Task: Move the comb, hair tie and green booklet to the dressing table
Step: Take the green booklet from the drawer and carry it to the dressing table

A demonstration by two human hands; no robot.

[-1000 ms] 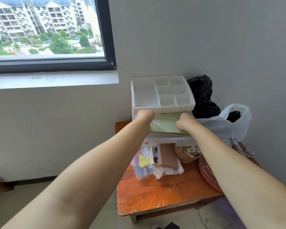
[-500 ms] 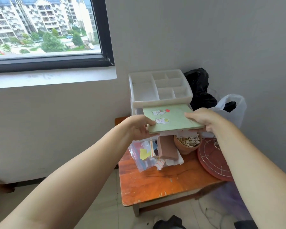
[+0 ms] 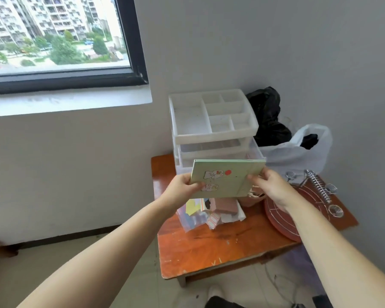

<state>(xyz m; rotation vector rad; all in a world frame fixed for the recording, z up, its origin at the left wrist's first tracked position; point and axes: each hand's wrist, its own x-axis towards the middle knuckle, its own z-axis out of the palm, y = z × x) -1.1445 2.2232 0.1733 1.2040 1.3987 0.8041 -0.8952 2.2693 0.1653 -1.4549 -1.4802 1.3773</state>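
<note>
The green booklet (image 3: 227,177), with small cartoon stickers on its cover, is held in the air in front of a white plastic drawer organiser (image 3: 211,127). My left hand (image 3: 182,187) grips its left edge and my right hand (image 3: 273,187) grips its right edge. The booklet is tilted with its cover towards me. The organiser's clear drawer (image 3: 218,152) stands pulled open behind it. I see no comb or hair tie.
The organiser stands on a small orange wooden table (image 3: 209,247) in the room's corner. On it lie coloured papers (image 3: 200,212), a red round rack (image 3: 282,218), metal spirals (image 3: 318,185), a white bag (image 3: 298,152) and a black bag (image 3: 267,116). A window (image 3: 53,36) is at upper left.
Both hands have drawn the green booklet out of the organiser's drawer and towards me, tilting its cover up. The drawer is left open.
</note>
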